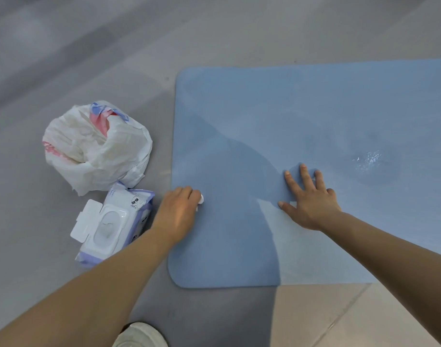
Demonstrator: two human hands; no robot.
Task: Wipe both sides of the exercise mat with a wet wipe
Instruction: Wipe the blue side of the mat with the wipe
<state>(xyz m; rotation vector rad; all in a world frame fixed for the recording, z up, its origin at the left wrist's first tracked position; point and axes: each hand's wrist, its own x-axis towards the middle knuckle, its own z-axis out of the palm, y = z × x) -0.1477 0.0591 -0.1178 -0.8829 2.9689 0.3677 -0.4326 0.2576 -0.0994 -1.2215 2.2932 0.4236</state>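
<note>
Blue exercise mat (314,116) lies flat on the grey floor (64,58), filling the right half of the view and running off the right edge; its rounded left corners, near and far, both show. Left hand (177,211) sits on the mat just inside its left edge, fingers curled down over a wet wipe (200,199), of which only a small white bit shows past the knuckles (the rest is hidden under the hand). Right hand (310,196) lies flat on the mat to the right of the left hand, well apart from it, fingers straight and spread, palm down, grasping nothing. A small glistening wet patch (368,160) shows on the mat to the far right of the right hand's fingertips. A broad shadow falls across the mat between and around the two hands. Off the mat to the left, a pack of wet wipes (114,224) rests on the floor, its white flip lid (85,220) swung open to the left; the left forearm crosses over the pack's near right corner. Just beyond the pack, touching it, stands a crumpled white plastic bag (94,146) with red and blue print. At the near edge, a pale shoe (142,335) shows partly on the floor.
</note>
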